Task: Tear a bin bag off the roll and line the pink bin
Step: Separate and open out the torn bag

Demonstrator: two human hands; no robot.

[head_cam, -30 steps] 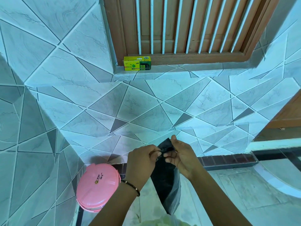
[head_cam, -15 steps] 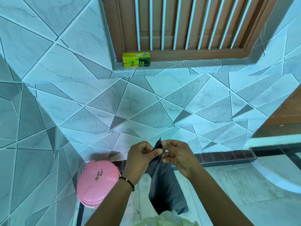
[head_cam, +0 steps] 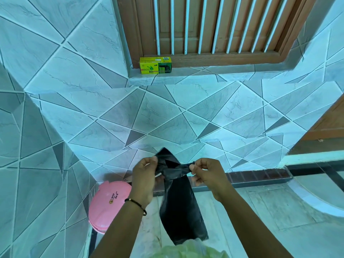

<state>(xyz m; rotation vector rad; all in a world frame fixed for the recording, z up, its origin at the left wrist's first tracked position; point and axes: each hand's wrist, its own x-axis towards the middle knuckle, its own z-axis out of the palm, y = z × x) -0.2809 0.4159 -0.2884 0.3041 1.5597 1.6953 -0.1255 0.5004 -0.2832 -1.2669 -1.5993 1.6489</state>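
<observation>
Head view: we hold one black bin bag (head_cam: 181, 207), its top edge pinched between our left hand (head_cam: 144, 180) fingers (head_cam: 149, 162) and right hand (head_cam: 209, 175) fingers (head_cam: 192, 167), the rest hanging below. Pink bin (head_cam: 106, 202), lid shut, lower left; bin-bag box (head_cam: 155, 65) on the window sill.

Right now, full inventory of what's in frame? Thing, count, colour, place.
bin bag: 1, black, hanging in front of the person, top edge pinched by both hands
pink bin: 1, pink, lid shut, on the floor in the wall corner, lower left
bin bag box: 1, yellow-green, on the tiled ledge under the window
window: 1, brown wood with white bars, top centre
left hand: 1, black wrist band, gripping the bag's top left
right hand: 1, pinching the bag's top right
</observation>
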